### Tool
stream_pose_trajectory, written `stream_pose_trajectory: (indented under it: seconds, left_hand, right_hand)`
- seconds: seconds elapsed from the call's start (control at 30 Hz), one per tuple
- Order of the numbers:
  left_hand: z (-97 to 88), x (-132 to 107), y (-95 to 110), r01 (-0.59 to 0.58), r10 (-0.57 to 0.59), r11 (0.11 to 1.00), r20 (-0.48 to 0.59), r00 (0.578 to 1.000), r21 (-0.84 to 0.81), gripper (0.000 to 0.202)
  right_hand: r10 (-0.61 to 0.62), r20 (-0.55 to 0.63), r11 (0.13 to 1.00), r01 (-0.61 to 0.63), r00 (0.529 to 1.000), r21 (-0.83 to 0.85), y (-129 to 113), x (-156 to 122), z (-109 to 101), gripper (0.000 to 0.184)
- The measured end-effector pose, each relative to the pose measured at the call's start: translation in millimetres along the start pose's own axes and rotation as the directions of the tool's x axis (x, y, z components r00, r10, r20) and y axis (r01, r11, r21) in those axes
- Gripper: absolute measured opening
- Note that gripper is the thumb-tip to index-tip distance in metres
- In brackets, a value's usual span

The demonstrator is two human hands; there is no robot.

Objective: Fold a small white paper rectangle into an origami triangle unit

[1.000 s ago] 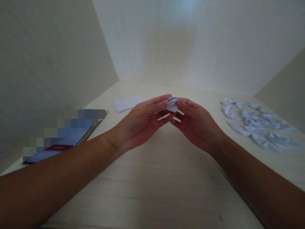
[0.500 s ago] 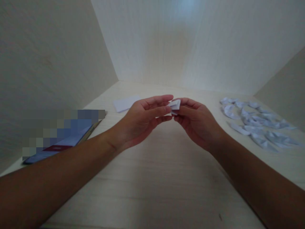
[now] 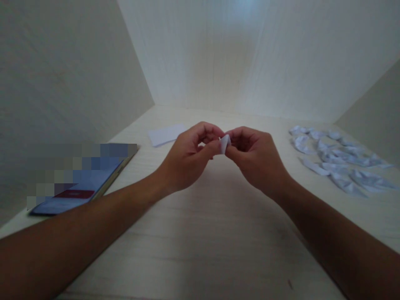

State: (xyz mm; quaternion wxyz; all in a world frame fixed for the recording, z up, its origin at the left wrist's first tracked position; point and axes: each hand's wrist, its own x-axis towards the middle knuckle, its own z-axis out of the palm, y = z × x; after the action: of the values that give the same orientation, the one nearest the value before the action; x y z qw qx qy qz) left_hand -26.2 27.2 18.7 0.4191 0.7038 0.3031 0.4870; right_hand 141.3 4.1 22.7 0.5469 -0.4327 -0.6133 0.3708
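A small piece of folded white paper (image 3: 224, 144) is held up between my two hands, above the middle of the table. My left hand (image 3: 195, 152) pinches its left side with thumb and fingertips. From the other side my right hand (image 3: 254, 152) grips it the same way, the thumb lying along the lower right edge. The fingertips of both hands nearly meet at the top of the paper. Much of the paper is covered by fingers, so its full shape is hidden.
White paper sheets (image 3: 165, 134) lie behind my left forearm. Several folded white paper pieces (image 3: 336, 156) are spread at the right. A book or box with a blue cover (image 3: 103, 175), partly blurred out, lies at the left. Pale walls enclose the table (image 3: 206, 233).
The folded paper has turned between my fingers and now shows a narrow pointed face. My left fingers have curled in from a straighter pose, and both hands have drawn closer together.
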Motion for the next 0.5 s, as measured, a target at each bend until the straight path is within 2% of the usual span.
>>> stream_pose_trajectory:
  seconds: [0.07, 0.13, 0.27, 0.33, 0.4, 0.5]
  left_hand:
    - [0.9, -0.3, 2.9, 0.026, -0.024, 0.999, -0.036, 0.999, 0.048, 0.004]
    - [1.5, -0.2, 3.7, 0.098, -0.097, 0.995, -0.048, 0.994, 0.025, 0.004]
    - [0.8, 1.4, 4.4, 0.302, -0.302, 0.925, 0.034, 0.953, -0.233, 0.009]
    - [-0.4, 1.9, 6.9, 0.381, -0.368, 0.862, 0.105, 0.924, -0.333, 0.018]
    - [-1.6, 2.1, 10.3, 0.439, -0.415, 0.821, 0.147, 0.898, -0.364, 0.024]
    - [-2.4, 1.7, 14.0, 0.459, -0.433, 0.810, 0.155, 0.888, -0.366, 0.025]
  right_hand:
    - [0.003, -0.008, 1.000, -0.003, 1.000, 0.014, 0.3, 0.0, 0.1, 0.010]
    - [0.010, -0.015, 0.998, -0.009, 1.000, 0.066, 1.0, 0.2, 0.3, 0.008]
    - [0.027, 0.000, 0.992, -0.027, 1.000, 0.127, 2.0, 0.4, 1.4, 0.004]
    - [0.010, 0.009, 0.994, -0.011, 1.000, 0.110, 2.1, 0.2, 1.6, 0.006]
    - [-0.042, 0.010, 0.997, 0.041, 0.999, 0.066, 1.9, -0.1, 1.1, 0.009]
    - [-0.129, 0.019, 0.991, 0.129, 0.992, -0.039, 1.4, -0.8, -0.5, 0.013]
